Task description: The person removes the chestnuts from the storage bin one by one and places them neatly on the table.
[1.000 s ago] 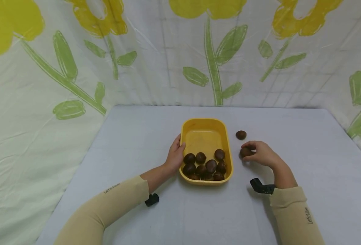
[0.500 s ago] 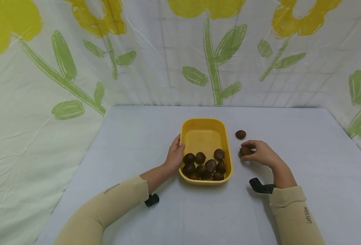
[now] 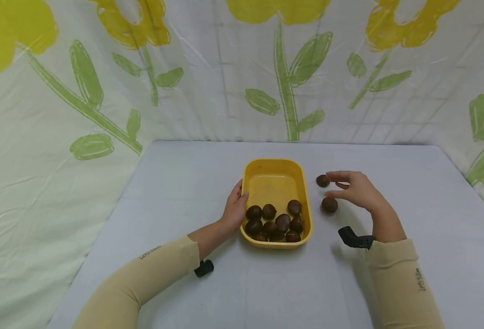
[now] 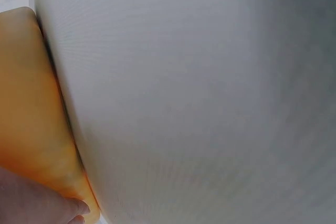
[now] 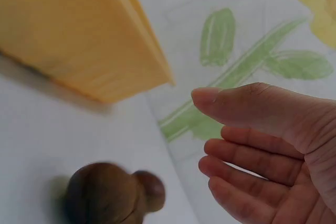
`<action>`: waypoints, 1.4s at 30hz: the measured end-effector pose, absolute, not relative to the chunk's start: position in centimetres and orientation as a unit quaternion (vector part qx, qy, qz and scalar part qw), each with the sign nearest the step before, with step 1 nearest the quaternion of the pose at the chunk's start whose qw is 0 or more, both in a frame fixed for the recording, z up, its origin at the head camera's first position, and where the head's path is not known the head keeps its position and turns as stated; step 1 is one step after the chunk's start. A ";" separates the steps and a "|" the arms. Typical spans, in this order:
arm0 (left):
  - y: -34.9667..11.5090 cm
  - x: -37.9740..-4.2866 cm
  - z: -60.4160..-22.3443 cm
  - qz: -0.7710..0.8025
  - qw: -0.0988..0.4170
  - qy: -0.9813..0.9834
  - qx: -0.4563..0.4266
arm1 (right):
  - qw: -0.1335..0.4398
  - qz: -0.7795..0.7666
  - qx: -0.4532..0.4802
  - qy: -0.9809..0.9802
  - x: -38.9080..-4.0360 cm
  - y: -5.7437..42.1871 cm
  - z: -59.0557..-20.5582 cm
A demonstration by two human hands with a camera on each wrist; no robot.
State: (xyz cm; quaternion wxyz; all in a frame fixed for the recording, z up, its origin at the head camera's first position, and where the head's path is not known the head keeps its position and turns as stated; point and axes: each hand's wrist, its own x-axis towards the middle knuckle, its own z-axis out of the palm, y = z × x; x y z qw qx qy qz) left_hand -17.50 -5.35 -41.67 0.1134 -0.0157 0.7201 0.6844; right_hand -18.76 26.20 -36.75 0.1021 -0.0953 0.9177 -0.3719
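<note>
We had most chestnuts [image 3: 282,223] inside the yellow tray [image 3: 272,187], at its six o'clock | apparently left over: far chestnut [image 3: 322,181] outside at two o'clock, near chestnut [image 3: 329,206] at three | our left hand [image 3: 234,209] gripped the tray at nine | our right hand [image 3: 359,188], thumb and fingers parted, held nothing
</note>
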 end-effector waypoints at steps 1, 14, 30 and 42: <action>-5.3 -17.5 -41.7 0.684 0.113 0.720 -0.017 | 0.100 -0.373 -0.098 0.917 -18.9 26.1 -36.4; -5.4 -17.6 -41.8 0.682 0.118 0.721 -0.019 | 0.105 -0.399 -0.148 0.899 -20.2 22.3 -33.8; -5.5 -17.6 -41.8 0.689 0.117 0.715 -0.007 | 0.118 -0.407 -0.228 0.876 -21.3 15.0 -34.2; -5.5 -16.9 -40.2 0.693 0.132 0.709 0.010 | 0.145 -0.434 -0.263 0.849 -22.6 11.7 -36.8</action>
